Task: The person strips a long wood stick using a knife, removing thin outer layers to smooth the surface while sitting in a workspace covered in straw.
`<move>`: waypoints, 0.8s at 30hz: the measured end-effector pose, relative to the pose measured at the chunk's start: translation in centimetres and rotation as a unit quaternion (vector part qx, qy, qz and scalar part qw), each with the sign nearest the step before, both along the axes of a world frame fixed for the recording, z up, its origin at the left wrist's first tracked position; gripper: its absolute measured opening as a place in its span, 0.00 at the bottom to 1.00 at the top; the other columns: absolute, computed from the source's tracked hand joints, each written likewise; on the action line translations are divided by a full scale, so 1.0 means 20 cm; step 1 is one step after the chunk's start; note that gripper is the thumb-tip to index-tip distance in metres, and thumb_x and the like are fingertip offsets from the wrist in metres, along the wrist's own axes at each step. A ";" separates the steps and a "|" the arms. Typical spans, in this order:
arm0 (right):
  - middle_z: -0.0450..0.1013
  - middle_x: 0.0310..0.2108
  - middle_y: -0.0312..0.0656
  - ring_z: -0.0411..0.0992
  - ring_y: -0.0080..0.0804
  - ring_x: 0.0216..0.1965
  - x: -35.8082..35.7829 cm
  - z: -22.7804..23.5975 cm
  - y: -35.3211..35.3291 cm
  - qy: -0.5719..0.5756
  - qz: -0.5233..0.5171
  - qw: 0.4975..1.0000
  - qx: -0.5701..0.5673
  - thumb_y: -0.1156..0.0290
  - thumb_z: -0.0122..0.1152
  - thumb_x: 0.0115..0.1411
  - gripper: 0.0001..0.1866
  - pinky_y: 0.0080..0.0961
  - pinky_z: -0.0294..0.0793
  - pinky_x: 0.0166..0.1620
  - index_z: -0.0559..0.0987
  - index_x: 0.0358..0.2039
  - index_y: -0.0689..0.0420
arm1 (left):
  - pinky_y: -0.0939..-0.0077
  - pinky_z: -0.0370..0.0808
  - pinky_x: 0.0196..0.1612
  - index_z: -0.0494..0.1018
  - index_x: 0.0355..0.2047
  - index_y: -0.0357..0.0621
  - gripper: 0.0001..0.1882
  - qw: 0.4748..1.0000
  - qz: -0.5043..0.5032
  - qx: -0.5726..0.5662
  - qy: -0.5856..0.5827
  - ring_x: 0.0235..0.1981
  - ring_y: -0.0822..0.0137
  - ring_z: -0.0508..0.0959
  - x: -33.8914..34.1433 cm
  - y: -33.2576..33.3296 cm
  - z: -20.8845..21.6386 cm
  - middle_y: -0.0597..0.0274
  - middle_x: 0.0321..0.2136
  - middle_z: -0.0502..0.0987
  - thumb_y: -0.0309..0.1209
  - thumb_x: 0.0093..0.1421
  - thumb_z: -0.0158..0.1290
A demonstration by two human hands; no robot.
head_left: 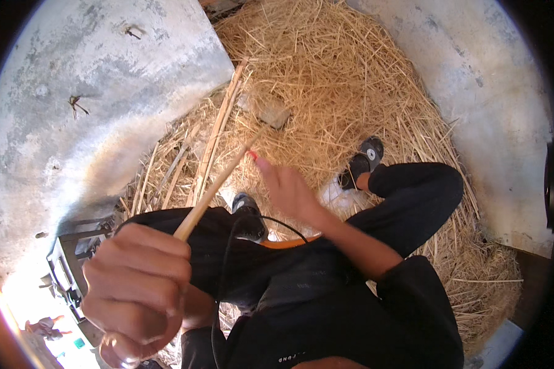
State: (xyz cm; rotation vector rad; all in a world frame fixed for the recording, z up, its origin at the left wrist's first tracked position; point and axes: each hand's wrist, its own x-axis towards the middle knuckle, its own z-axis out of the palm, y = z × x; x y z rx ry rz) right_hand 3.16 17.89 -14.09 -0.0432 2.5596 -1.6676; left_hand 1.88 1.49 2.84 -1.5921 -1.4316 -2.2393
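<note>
my left hand [138,289] is curled into a tight fist, and its fingers [148,261] are wrapped around the low end of a long thin stick [212,190] that slants up and away to my right hand [289,190]. my right hand is out in front of me with loose fingers, and one red-tipped finger touches the far end of the stick, but i cannot tell if it grips it. past my hands are my black pants [326,283], my dark shoes [364,161], a big pile of dry straw [338,74] with more sticks [218,132] lying on it, and the grey floor [92,80].
</note>
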 end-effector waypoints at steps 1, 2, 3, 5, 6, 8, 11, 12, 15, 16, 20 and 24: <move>0.62 0.12 0.53 0.63 0.42 0.15 0.00 0.00 0.03 -0.014 -0.039 0.997 0.068 0.56 0.36 0.62 0.26 0.38 0.59 0.22 0.69 0.20 0.67 | 0.87 0.48 0.02 0.56 0.05 0.50 0.22 1.000 0.022 -0.002 -0.004 0.00 0.79 0.54 0.01 0.00 0.00 0.71 0.01 0.54 0.31 0.56 0.42; 0.62 0.12 0.52 0.63 0.42 0.14 -0.02 0.00 0.05 -0.051 -0.042 0.994 0.086 0.57 0.37 0.61 0.25 0.37 0.59 0.21 0.69 0.19 0.66 | 0.85 0.47 0.03 0.54 0.05 0.49 0.22 0.999 0.036 0.004 -0.004 0.00 0.78 0.51 0.01 0.00 0.00 0.71 0.01 0.53 0.32 0.56 0.40; 0.63 0.13 0.52 0.64 0.44 0.15 0.00 0.00 0.06 -0.123 -0.021 0.988 0.087 0.61 0.38 0.61 0.21 0.37 0.61 0.21 0.69 0.20 0.64 | 0.84 0.45 0.04 0.51 0.05 0.48 0.23 0.999 0.043 -0.003 -0.013 0.00 0.77 0.49 0.02 0.00 0.01 0.70 0.01 0.51 0.33 0.56 0.38; 0.64 0.14 0.54 0.65 0.47 0.15 0.02 0.00 0.06 -0.108 -0.010 0.994 0.031 0.64 0.39 0.61 0.17 0.37 0.62 0.21 0.69 0.22 0.63 | 0.82 0.44 0.05 0.49 0.05 0.47 0.23 0.998 0.058 -0.006 -0.020 0.01 0.76 0.47 0.03 0.00 0.01 0.70 0.01 0.49 0.34 0.56 0.36; 0.63 0.15 0.55 0.65 0.49 0.16 0.04 0.00 0.06 -0.025 -0.011 0.999 -0.027 0.64 0.39 0.61 0.18 0.37 0.62 0.21 0.69 0.22 0.63 | 0.82 0.44 0.05 0.49 0.05 0.47 0.23 0.997 0.073 0.004 -0.026 0.01 0.76 0.47 0.04 0.01 0.01 0.70 0.01 0.49 0.34 0.56 0.36; 0.62 0.14 0.54 0.64 0.48 0.16 0.08 0.00 0.02 0.070 0.003 0.993 -0.095 0.63 0.39 0.61 0.19 0.37 0.61 0.22 0.69 0.23 0.65 | 0.82 0.45 0.05 0.49 0.05 0.47 0.23 0.994 0.099 0.023 -0.050 0.00 0.76 0.47 0.05 0.02 0.02 0.70 0.01 0.49 0.34 0.55 0.36; 0.61 0.11 0.50 0.61 0.44 0.14 0.05 0.02 0.00 0.102 0.034 0.992 -0.072 0.60 0.37 0.61 0.22 0.36 0.59 0.22 0.69 0.21 0.67 | 0.83 0.46 0.05 0.50 0.04 0.47 0.23 0.994 0.096 0.023 -0.040 0.00 0.77 0.47 0.04 0.04 0.03 0.69 0.00 0.50 0.35 0.55 0.36; 0.61 0.12 0.52 0.62 0.46 0.15 0.04 0.02 0.00 0.034 -0.012 0.999 -0.026 0.61 0.38 0.61 0.21 0.38 0.60 0.22 0.69 0.22 0.66 | 0.83 0.46 0.04 0.50 0.04 0.47 0.23 0.992 0.111 0.039 -0.042 0.00 0.77 0.47 0.03 0.04 0.03 0.69 0.00 0.50 0.35 0.55 0.36; 0.62 0.14 0.54 0.64 0.50 0.16 0.03 0.05 0.02 -0.140 -0.079 0.986 0.039 0.61 0.40 0.61 0.19 0.40 0.61 0.24 0.68 0.24 0.66 | 0.84 0.46 0.04 0.50 0.04 0.47 0.23 0.986 0.135 0.075 -0.067 0.00 0.78 0.48 0.02 0.04 0.03 0.69 0.00 0.51 0.36 0.54 0.36; 0.62 0.14 0.53 0.64 0.50 0.16 0.04 0.05 0.01 -0.095 -0.034 0.994 -0.033 0.61 0.39 0.61 0.19 0.40 0.61 0.24 0.68 0.25 0.65 | 0.84 0.46 0.04 0.50 0.04 0.47 0.23 0.984 0.151 0.066 -0.064 0.00 0.78 0.48 0.02 0.04 0.03 0.69 0.00 0.51 0.36 0.54 0.36; 0.65 0.16 0.54 0.64 0.50 0.17 0.13 0.08 -0.04 0.160 0.011 0.986 -0.053 0.64 0.38 0.61 0.15 0.39 0.62 0.23 0.69 0.29 0.63 | 0.83 0.46 0.04 0.50 0.04 0.47 0.22 0.981 0.168 0.078 -0.057 0.00 0.77 0.47 0.05 0.05 0.01 0.69 0.00 0.50 0.36 0.54 0.36; 0.67 0.18 0.56 0.68 0.52 0.21 0.14 0.14 -0.01 0.039 0.020 0.997 0.060 0.65 0.36 0.61 0.16 0.42 0.65 0.24 0.70 0.36 0.62 | 0.83 0.45 0.05 0.50 0.05 0.46 0.22 0.981 0.153 0.089 -0.086 0.01 0.77 0.47 0.05 0.05 0.02 0.69 0.00 0.50 0.36 0.54 0.36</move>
